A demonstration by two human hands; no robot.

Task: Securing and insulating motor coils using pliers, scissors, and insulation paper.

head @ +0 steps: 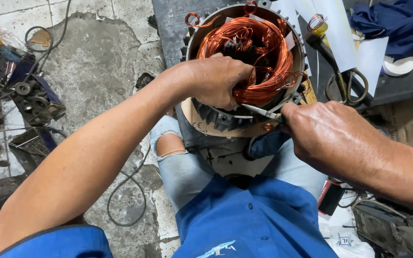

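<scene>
Left hand (pixel 218 81): fingers clenched on the copper winding (pixel 259 57), gripping its 6 o'clock bundle.
Right hand (pixel 331 136): pinched tight on a thin metal tool (pixel 263 112), tip toward 10 o'clock under the coils.
Winding: glossy, bare copper loops, thick ring, stray curls at 12 o'clock.
Stator housing (pixel 299 57): round grey finned metal shell holding the coils, propped over the person's knees.
Floor (pixel 101 62): cracked concrete, at 9 o'clock.

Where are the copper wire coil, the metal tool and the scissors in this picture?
copper wire coil (pixel 268 57): head view, on the right side of the bundle.
metal tool (pixel 263 112): head view, on its bare shaft ahead of the right hand.
scissors (pixel 357 86): head view, on a handle loop.
</scene>
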